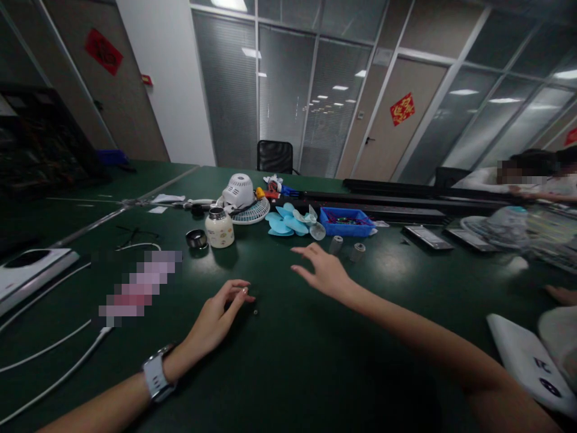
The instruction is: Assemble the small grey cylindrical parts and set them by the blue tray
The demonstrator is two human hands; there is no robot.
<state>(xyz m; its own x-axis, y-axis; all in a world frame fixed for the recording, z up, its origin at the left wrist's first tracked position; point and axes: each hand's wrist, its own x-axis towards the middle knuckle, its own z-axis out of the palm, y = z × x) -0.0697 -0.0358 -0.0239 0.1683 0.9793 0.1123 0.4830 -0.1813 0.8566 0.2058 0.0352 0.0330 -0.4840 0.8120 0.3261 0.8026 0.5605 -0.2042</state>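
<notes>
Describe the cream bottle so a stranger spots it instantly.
On the green table, look beyond the left hand toward the white fan housing. The cream bottle stands upright before it, right of a dark cup-like piece; its rounded, small-patterned body sets it apart.

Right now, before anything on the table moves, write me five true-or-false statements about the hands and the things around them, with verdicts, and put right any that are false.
1. A watch is on the left wrist. True.
2. Two grey cylinders stand nearer the camera than the blue tray. True.
3. The right hand is closed around a grey cylinder. False: the right hand's thumb and fingers are spread apart, and both cylinders stand beyond it.
4. The cream bottle lies on its side. False: the cream bottle stands upright.
5. A tiny round piece lies near the fingers of the left hand. True.
</notes>
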